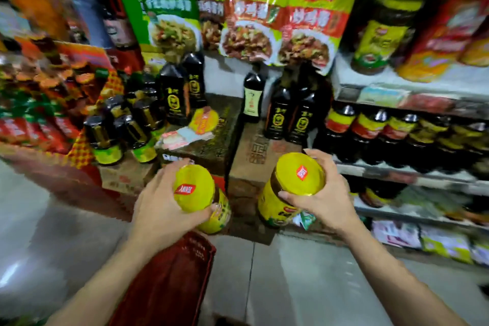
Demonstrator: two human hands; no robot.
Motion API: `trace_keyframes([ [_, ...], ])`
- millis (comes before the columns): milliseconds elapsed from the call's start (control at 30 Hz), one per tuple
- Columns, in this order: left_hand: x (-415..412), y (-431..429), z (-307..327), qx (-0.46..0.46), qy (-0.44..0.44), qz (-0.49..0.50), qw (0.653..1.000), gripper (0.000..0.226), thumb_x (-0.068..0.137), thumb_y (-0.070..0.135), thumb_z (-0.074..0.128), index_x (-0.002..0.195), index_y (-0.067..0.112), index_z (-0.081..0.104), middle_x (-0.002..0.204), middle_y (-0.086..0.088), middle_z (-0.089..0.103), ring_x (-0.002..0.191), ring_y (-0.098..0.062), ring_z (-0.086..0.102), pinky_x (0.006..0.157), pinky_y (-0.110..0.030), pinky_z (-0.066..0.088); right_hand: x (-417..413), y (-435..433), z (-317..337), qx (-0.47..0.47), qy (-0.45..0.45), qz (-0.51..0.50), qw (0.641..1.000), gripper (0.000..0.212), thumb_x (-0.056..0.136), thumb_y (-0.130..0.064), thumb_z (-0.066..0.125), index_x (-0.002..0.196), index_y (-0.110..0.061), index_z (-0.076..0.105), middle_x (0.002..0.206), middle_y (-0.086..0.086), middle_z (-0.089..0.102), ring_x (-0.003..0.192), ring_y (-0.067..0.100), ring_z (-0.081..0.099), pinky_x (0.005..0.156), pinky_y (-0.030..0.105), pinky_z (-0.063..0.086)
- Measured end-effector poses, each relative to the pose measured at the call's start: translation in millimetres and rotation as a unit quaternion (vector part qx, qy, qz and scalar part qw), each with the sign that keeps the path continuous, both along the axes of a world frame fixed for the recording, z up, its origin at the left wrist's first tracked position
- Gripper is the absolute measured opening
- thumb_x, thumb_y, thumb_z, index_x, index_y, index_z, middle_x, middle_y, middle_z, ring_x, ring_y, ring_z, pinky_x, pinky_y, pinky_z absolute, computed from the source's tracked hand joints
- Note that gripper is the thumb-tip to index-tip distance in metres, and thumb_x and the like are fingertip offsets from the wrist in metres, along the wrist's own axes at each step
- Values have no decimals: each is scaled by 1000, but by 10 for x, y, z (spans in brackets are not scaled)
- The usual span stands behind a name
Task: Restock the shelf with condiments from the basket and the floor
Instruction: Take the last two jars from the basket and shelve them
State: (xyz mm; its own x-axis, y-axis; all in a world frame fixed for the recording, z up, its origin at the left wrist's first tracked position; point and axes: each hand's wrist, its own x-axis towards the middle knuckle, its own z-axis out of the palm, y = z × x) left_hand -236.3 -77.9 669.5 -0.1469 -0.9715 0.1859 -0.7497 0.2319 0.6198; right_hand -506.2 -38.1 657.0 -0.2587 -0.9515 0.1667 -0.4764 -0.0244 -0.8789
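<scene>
Both hands grip by the lid: left hand and right hand each hold a yellow-lidded jar above the red basket. Risk: lid-only holds may slip, dropping glass on the floor.

head camera looks forward and down, close over both hands, facing stocked shelves

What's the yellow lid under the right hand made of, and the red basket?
The yellow lid looks like smooth, glossy metal or plastic; it catches light, but blur leaves it open. The red basket looks like matte moulded plastic, going by its lattice of small holes.
</scene>
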Motion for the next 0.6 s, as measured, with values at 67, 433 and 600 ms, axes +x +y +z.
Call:
trace_keyframes([
  [67, -334, -2, 61, -8, 5, -46, 999, 93, 39, 67, 57, 124, 33, 41, 122, 4, 54, 112, -23, 52, 92, -36, 41, -319, 228, 72, -9, 3, -54, 998, 78, 34, -50, 81, 102, -51, 42, 99, -31, 54, 92, -9, 55, 81, 6, 41],
  [433, -2100, 154, 479, -23, 24, -206, 978, 81, 40, 70, 57, 112, 36, 43, 109, 5, 54, 99, -21, 53, 87, -38, 45, -1772, 1332, 361, -2, 45, -228, 973, 100, 32, -53, 77, 124, -27, 50, 106, -9, 57, 99, 8, 54, 83, 5, 38],
  [600, -2776, 96, 765, -23, 49, -267, 962, 78, 37, 69, 59, 108, 41, 42, 108, 5, 55, 98, -22, 55, 87, -40, 47, -2308, 1485, 480, -2, 68, -277, 958, 100, 31, -65, 67, 122, -27, 53, 109, -9, 58, 103, 8, 54, 91, 23, 40],
])
